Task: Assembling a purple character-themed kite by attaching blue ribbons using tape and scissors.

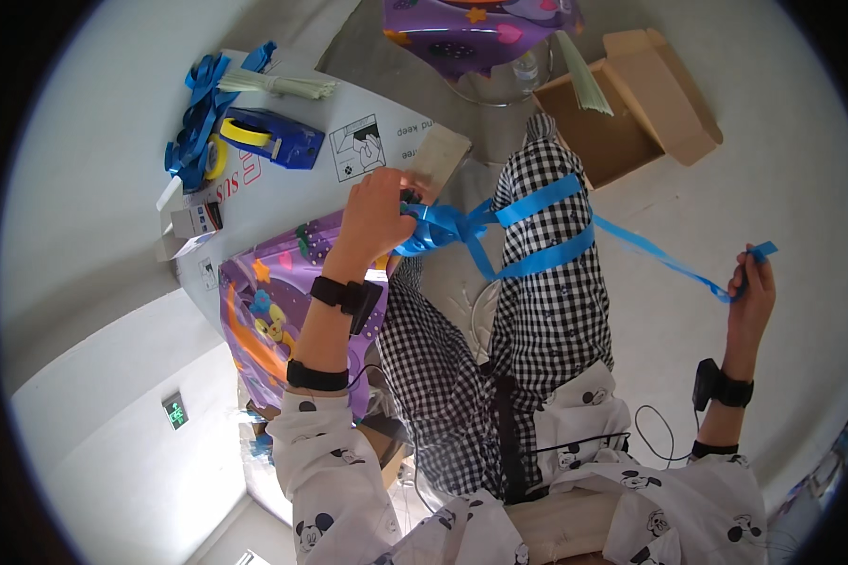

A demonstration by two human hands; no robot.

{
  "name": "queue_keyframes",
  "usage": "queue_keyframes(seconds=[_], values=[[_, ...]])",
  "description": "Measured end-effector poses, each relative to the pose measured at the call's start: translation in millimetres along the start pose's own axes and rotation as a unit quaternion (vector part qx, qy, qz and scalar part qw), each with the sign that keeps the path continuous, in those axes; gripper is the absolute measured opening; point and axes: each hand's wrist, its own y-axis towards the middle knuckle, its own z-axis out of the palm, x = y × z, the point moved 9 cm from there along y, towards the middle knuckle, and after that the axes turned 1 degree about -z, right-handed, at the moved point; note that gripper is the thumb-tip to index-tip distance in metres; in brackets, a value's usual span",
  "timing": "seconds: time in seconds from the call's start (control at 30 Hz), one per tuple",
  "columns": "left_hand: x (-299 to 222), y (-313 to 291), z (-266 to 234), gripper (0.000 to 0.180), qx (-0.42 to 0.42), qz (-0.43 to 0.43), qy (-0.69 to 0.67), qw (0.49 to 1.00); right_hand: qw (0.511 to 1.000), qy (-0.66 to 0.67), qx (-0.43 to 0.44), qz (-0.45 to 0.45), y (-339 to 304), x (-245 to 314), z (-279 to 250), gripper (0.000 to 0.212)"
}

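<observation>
Clearly, both hands are at work on the blue ribbon point(551, 254), which lies across the right knee of the person's black-and-white checked trousers point(546, 315) in two bands. To the left of that knee the bands come together in a looped bunch of the same ribbon. The left hand point(379, 215) is closed around this bunch, above the gap between the knees; something dark shows at its fingertips, too hidden to tell. On the right, a narrow length runs from the knee to the right hand point(754, 281), whose fingers are pinched shut on it, a short tail poking out above them.

At the left stands a white bench point(316, 202) with printed pictures. On it lie a blue tape dispenser point(297, 141) with a yellow roll, a tangle of more blue ribbon point(196, 122) at the far left, a bundle of pale strips point(287, 86) and a small box point(196, 221). A purple package point(269, 306) sits at the near side of the bench, partly behind the left forearm. Farther off are a second purple package point(481, 42) and, to its right, an open cardboard box point(598, 137).
</observation>
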Motion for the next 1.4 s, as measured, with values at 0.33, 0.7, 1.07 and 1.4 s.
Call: queue_keyframes(seconds=[0.33, 0.7, 1.07, 1.4], values=[[19.7, 0.2, 6.3, 0.037, 0.090, -0.018, 0.105, 0.990, 1.000, 0.002, -0.009, 0.020, -12.3, -1.0, 2.2, 0.023], [0.2, -31.9, -17.1, 0.033, 0.067, 0.050, 0.066, 0.994, 1.000, 0.004, -0.006, 0.025, -10.8, -3.1, 6.8, 0.023], [3.8, -16.0, -8.0, 0.045, 0.035, 0.002, -0.018, 0.999, 1.000, 0.010, 0.005, 0.014, -10.7, -2.6, 6.8, 0.023], [9.4, -0.4, 6.9, 0.041, 0.090, 0.001, 0.097, 0.991, 1.000, 0.000, 0.003, 0.011, -12.2, -2.2, 6.1, 0.023]])
